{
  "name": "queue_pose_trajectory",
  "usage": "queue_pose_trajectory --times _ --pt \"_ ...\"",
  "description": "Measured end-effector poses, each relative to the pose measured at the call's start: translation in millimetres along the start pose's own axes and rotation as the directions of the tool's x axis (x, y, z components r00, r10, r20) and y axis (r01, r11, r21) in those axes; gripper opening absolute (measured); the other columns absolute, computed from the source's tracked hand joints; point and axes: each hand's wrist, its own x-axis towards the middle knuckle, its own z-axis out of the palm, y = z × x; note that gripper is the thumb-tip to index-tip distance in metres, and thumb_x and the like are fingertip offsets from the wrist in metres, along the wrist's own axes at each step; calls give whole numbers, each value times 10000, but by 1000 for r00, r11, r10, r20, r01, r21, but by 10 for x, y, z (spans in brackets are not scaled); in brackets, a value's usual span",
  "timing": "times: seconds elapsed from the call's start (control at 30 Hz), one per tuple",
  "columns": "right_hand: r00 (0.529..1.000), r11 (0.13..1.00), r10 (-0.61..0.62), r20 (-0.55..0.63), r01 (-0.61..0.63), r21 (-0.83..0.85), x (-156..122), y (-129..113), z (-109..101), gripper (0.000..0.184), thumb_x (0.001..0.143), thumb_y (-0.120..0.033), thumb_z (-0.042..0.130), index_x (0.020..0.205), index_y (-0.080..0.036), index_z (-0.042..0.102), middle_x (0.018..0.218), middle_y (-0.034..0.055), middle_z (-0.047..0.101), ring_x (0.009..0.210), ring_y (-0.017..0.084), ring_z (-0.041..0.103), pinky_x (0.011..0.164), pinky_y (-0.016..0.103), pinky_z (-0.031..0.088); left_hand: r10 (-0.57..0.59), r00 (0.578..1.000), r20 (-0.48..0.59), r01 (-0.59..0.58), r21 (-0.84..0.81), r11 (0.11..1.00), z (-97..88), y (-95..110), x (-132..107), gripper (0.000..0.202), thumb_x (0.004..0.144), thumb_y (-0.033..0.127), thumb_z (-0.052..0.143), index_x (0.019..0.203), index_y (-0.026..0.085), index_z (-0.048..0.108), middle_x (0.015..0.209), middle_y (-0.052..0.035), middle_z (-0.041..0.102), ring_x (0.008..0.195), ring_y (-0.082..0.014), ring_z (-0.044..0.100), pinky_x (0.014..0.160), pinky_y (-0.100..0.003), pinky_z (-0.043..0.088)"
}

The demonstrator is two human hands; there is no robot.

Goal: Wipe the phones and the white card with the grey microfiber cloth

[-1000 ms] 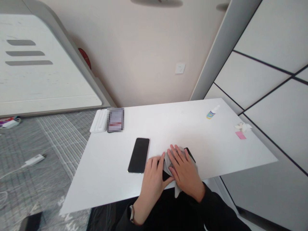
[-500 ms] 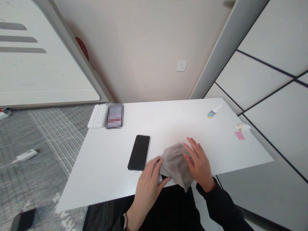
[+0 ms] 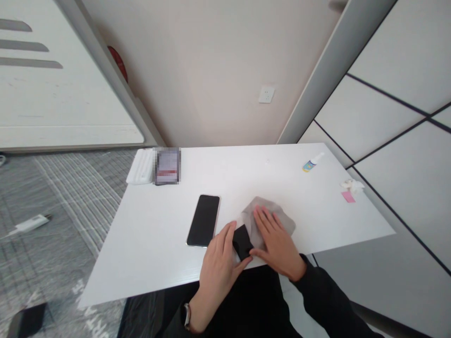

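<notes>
One limp grey cloth [image 3: 252, 217] overlaps a black slab [image 3: 242, 241].

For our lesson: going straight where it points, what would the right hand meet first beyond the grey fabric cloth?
Ahead of the right hand, probably the flat pale wall behind the white rectangular tabletop; depth is unclear.

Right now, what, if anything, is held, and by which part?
Left hand holds the black object by its left end; right hand lies on the grey cloth.
</notes>
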Motion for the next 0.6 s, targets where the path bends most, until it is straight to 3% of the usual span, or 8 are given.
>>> queue_pose_trajectory --times 0.1,0.17,0.33,0.47,0.53,0.6 --pt "992 992 -115 60 113 48 -9 -157 64 1091 927 -860 480 1701 -151 181 1720 128 312 1589 306 326 1310 493 293 4 1000 3 -4 3 1000 2 6 9 920 903 324 749 1638 186 213 1518 -212 575 1331 -347 634 1053 -483 568" --pt "989 990 -132 73 127 68 12 -141 73 1061 929 -869 451 1699 -183 204 1713 104 339 1573 278 364 1305 463 309 4 1000 -6 -4 6 1000 6 11 6 942 904 340 754 1643 181 192 1515 -218 576 1332 -351 632 1051 -484 566" --pt "999 999 46 -18 -46 25 102 -2 37 1010 1023 -730 446 1702 -87 66 1724 237 231 1599 392 272 1260 657 302 -25 999 -37 25 12 1000 42 12 -12 1016 890 401 777 1655 177 147 1533 -226 558 1364 -379 605 1066 -510 550" --pt "993 989 -116 38 112 91 62 -237 76 1044 948 -774 559 1701 -155 185 1724 117 316 1585 293 337 1309 481 309 -23 999 -35 23 13 1000 64 -10 -34 1014 892 307 757 1662 193 108 1542 -232 551 1341 -368 629 1039 -503 564" --pt "990 985 -134 34 130 116 32 -201 74 881 1035 -649 489 1702 -163 179 1711 96 357 1569 247 374 1295 439 343 -25 999 -28 26 11 1000 62 -14 -43 1073 862 330 804 1662 181 104 1550 -244 539 1357 -376 616 1046 -506 563" --pt "998 993 -57 -8 58 107 23 -36 53 685 1107 -388 359 1706 -149 128 1704 124 370 1563 240 386 1272 482 381 -33 999 -21 34 7 999 56 -10 -44 1163 810 395 869 1662 170 109 1560 -247 528 1383 -390 592 1064 -514 555"
